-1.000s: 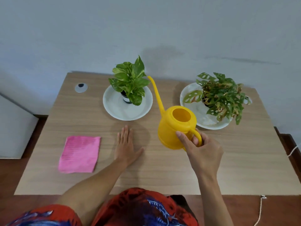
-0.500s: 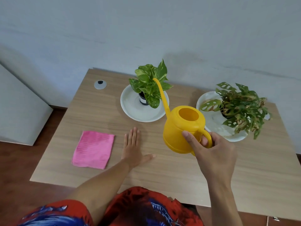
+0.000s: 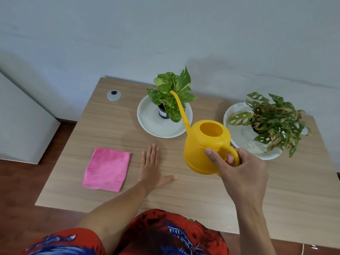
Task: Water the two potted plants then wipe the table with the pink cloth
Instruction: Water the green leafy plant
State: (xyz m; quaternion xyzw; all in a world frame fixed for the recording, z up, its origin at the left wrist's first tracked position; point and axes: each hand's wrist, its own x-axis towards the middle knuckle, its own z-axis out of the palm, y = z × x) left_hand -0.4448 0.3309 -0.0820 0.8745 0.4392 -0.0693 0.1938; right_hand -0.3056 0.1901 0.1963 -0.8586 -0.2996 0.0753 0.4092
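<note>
My right hand (image 3: 241, 173) grips the handle of a yellow watering can (image 3: 204, 150), held above the wooden table (image 3: 276, 196). Its long spout reaches up and left, with the tip over the leaves of the left potted plant (image 3: 172, 92), which stands in a small dark pot on a white saucer (image 3: 152, 124). The right potted plant (image 3: 276, 122), with holed leaves, sits on a second white saucer (image 3: 239, 111). A pink cloth (image 3: 106, 169) lies flat at the front left. My left hand (image 3: 151, 167) rests flat and open on the table beside the cloth.
A round grey cable grommet (image 3: 114, 94) is set in the table's back left corner. A white cabinet (image 3: 20, 122) stands left of the table. The grey wall (image 3: 165, 34) runs right behind the table and plants. My lap in red and blue cloth (image 3: 156, 236) is at the front edge.
The yellow watering can has risen off the table and its spout tip has moved left over the left plant. The view has shifted. My left hand stays flat.
</note>
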